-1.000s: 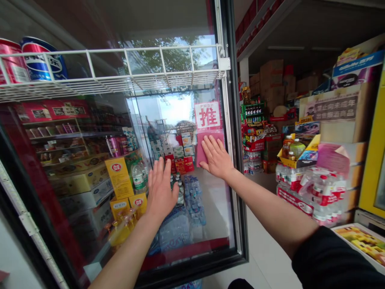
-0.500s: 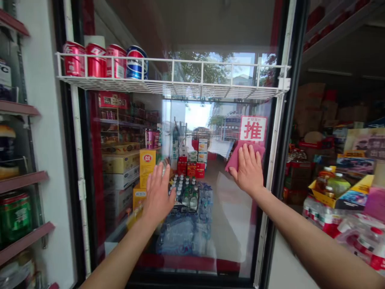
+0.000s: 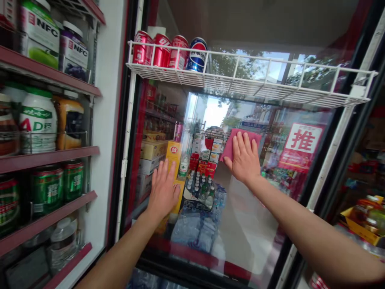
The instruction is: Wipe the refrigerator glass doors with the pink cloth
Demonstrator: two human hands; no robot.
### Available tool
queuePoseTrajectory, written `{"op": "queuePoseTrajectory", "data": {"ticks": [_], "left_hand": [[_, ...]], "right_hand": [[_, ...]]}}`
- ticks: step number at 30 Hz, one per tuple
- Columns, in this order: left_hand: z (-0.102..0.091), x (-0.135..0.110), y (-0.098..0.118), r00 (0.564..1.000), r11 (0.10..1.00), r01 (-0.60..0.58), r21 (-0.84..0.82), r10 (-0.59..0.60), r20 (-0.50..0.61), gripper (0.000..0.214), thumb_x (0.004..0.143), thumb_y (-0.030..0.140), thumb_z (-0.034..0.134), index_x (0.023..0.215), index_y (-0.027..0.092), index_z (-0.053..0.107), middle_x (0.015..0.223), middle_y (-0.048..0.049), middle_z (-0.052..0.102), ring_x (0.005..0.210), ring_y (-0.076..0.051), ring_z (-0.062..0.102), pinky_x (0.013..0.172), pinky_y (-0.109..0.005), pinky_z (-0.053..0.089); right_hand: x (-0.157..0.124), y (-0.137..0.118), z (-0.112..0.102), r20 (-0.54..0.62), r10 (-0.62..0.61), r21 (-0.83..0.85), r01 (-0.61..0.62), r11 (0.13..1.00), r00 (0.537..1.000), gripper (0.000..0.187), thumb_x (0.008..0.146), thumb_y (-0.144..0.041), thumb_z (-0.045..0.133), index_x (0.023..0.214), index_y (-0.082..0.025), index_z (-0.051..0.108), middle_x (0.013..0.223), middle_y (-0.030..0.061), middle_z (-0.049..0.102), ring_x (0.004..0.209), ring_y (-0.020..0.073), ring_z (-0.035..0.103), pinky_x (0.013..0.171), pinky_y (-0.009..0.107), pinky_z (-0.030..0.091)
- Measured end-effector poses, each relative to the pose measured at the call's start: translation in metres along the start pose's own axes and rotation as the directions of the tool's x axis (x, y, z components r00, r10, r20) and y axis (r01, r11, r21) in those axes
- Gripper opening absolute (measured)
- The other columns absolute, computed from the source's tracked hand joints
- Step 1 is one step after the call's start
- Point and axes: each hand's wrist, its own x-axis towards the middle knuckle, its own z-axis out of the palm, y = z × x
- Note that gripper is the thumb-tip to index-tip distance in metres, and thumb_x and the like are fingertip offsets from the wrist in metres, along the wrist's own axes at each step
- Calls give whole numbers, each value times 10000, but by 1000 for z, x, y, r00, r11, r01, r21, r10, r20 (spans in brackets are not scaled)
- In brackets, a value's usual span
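A: Where's the cloth (image 3: 228,144) sitting now?
B: Mid glass (image 3: 240,224). It's been sliding left, away from the sign (image 3: 300,140), so wiping's progressing. R hand (image 3: 244,160) fingers are pinning it flat.
A: L hand (image 3: 164,188)?
B: Fingers spread, gripping nothing, bracing on the glass.

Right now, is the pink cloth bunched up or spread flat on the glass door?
Spread flat: the pink cloth lies pressed against the glass door under the open right hand.
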Motion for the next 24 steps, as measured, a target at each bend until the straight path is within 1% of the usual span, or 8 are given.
{"op": "queuePoseTrajectory", "data": {"ticks": [4, 7, 14, 19, 24], "left_hand": [[-12, -3, -23, 1000, 1000, 19, 6, -19, -11, 882, 987, 275, 602, 1752, 167, 178, 1836, -204, 170, 1707, -401, 175, 1353, -660, 256], [-22, -5, -36, 999, 999, 39, 6, -39, -20, 905, 977, 257, 610, 1759, 184, 161, 1838, -191, 171, 1708, -393, 176, 1361, -657, 242], [-44, -1, -66, 998, 996, 68, 51, -67, -13, 900, 940, 220, 627, 1740, 156, 220, 1837, -198, 172, 1712, -388, 159, 1363, -648, 246], [-58, 4, -90, 997, 992, 83, 94, -83, 1, 912, 931, 196, 627, 1743, 165, 212, 1843, -186, 155, 1718, -375, 136, 1371, -637, 234], [-66, 1, -110, 994, 986, 106, 128, -107, 3, 929, 927, 194, 630, 1748, 178, 196, 1848, -164, 151, 1716, -373, 150, 1376, -631, 223]], "right_hand": [[26, -38, 7, 0, -57, 40, 57, 998, 998, 921, 1014, -493, 590, 1724, -22, 242, 1811, 234, 253, 1697, 410, 178, 1354, 663, 139], [45, -71, 11, 6, -100, 66, 99, 993, 995, 893, 1024, -486, 595, 1716, -21, 274, 1810, 229, 261, 1695, 405, 195, 1360, 657, 144], [84, -153, 28, -24, -203, 159, 204, 966, 979, 855, 1040, -466, 572, 1705, -4, 297, 1815, 220, 243, 1700, 399, 201, 1377, 636, 153], [115, -211, 40, -48, -249, 220, 253, 942, 967, 837, 1039, -438, 569, 1693, 18, 315, 1820, 220, 215, 1705, 392, 190, 1393, 620, 130], [146, -264, 53, -62, -273, 303, 279, 911, 960, 826, 1029, -406, 535, 1692, 30, 306, 1824, 225, 184, 1717, 387, 141, 1399, 618, 100]]}}
